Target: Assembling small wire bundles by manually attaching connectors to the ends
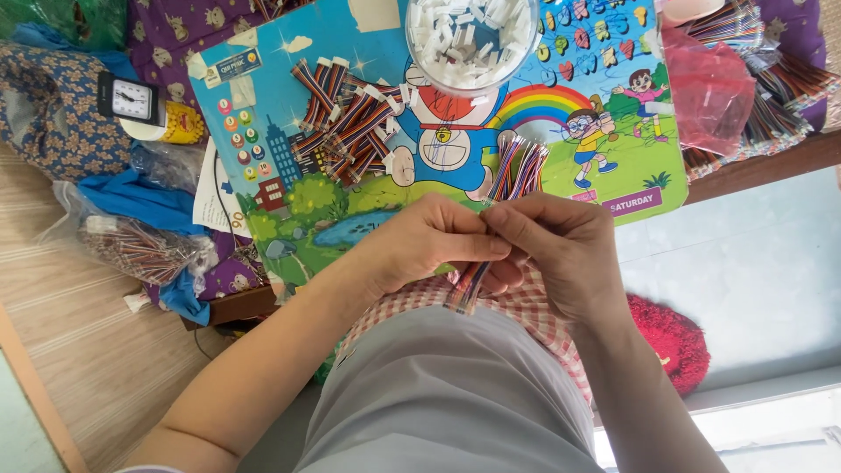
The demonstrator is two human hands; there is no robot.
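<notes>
Home floor workspace: cartoon lap-table (pixel 263 140), clock (pixel 131 99)

Hidden and cut-off items

Wire bundle (pixel 506 197): middle concealed by both hands. Bowl of white connectors (pixel 471 39): top cropped at upper edge. Red bag (pixel 705 88) contents: indistinct, upper right.

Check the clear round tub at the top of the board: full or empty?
Nearly full. The clear tub holds a heap of small white pieces that reaches close to its rim; its top is cut off by the picture's edge, and no lid shows.

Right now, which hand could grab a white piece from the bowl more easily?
Probably the right hand: the clear bowl of white pieces sits up ahead, a bit nearer it. Both hands pinch the wire bundle, so the left hand would keep holding.
</notes>
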